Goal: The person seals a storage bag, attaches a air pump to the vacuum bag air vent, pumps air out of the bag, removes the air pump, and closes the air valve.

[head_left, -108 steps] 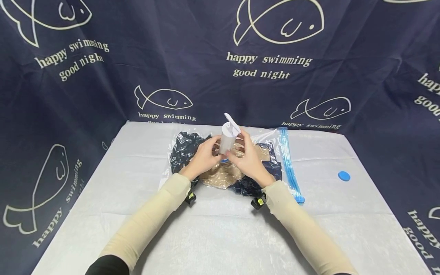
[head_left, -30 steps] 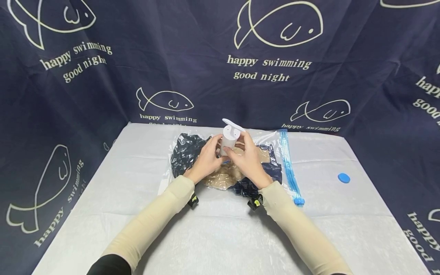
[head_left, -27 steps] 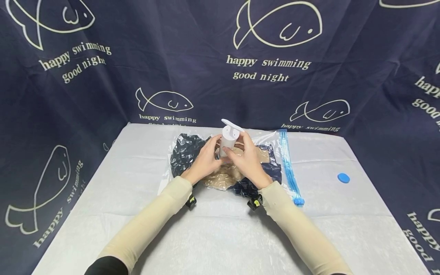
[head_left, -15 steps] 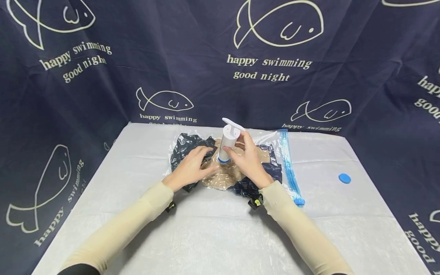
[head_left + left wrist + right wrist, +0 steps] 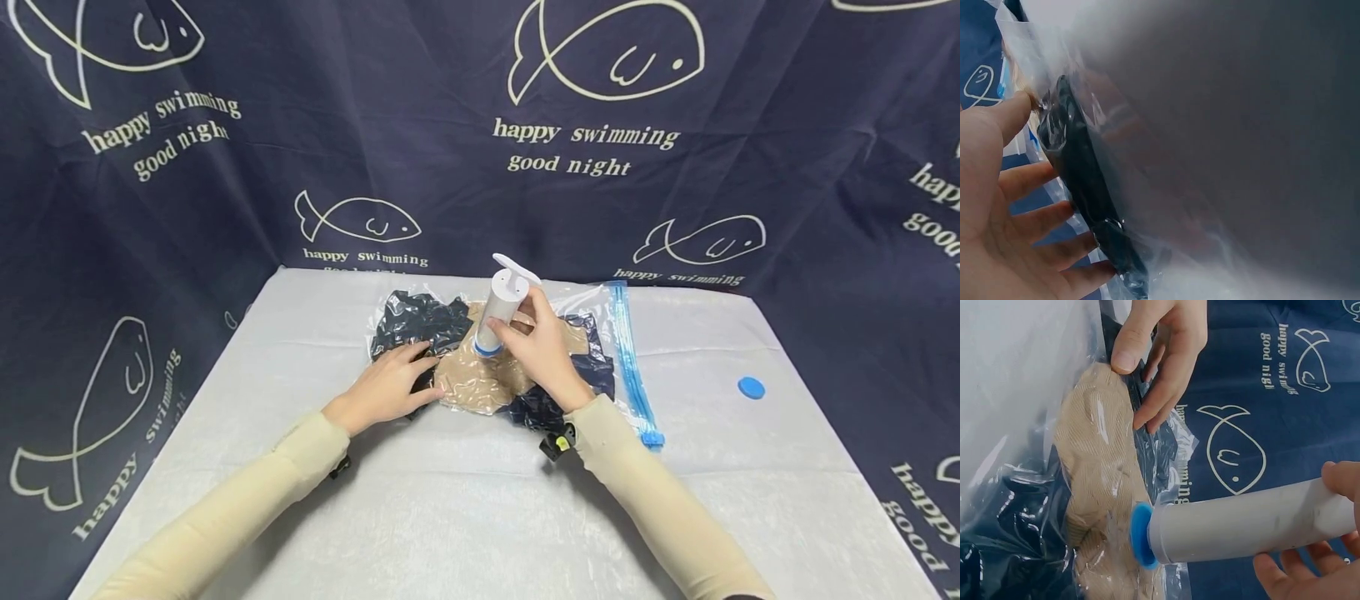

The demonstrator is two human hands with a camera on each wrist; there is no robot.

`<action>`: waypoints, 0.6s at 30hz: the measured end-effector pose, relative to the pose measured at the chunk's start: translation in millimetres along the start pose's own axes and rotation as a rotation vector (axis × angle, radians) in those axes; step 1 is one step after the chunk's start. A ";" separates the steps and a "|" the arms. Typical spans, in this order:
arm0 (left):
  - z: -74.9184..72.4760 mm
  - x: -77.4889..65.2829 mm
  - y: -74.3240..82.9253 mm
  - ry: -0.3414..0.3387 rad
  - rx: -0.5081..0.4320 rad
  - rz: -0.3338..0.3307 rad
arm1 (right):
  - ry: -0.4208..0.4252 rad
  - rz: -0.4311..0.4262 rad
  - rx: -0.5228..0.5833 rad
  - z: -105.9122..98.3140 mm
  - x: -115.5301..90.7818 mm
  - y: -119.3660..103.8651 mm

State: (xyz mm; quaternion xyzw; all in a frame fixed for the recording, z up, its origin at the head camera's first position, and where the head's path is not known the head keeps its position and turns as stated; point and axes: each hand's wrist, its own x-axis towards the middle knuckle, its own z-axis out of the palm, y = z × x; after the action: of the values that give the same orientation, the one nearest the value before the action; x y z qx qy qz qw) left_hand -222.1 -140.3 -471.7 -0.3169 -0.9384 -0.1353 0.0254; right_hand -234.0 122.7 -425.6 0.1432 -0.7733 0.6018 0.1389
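Note:
A clear vacuum storage bag (image 5: 592, 295) lies flat on the table, with dark and tan folded clothes inside. On its round blue valve (image 5: 1141, 534) stands a white hand pump (image 5: 502, 300), leaning a little to the right, with its handle plate (image 5: 516, 268) slightly raised above the barrel. My right hand (image 5: 546, 350) grips the pump barrel between thumb and fingers. The left hand (image 5: 388, 387) rests on the bag's near-left part, over the dark clothing (image 5: 420, 321), fingers spread and gripping nothing. In the left wrist view its fingertips touch the plastic.
A blue round cap (image 5: 752, 388) lies apart on the table at the right. The bag's blue zip strip (image 5: 633, 367) runs along its right side, with a slider (image 5: 652, 440) at the near end. Dark fish-print curtains (image 5: 465, 208) surround the white-covered table (image 5: 480, 517).
My left hand has let go of the pump, moved left and toward me, and come down on the bag. The right hand keeps its grip; the pump now leans slightly more to the right.

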 end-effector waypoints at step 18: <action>0.9 -0.7 2.8 -0.056 -0.067 -0.068 | 0.250 -0.014 0.086 -78.2 27.3 -9.8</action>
State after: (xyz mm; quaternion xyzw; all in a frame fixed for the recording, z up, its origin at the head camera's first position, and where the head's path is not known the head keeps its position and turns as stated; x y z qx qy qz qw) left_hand -219.9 -138.4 -472.0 -0.2893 -0.9439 -0.1586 -0.0160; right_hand -252.0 194.9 -387.7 0.0781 -0.7224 0.6466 0.2320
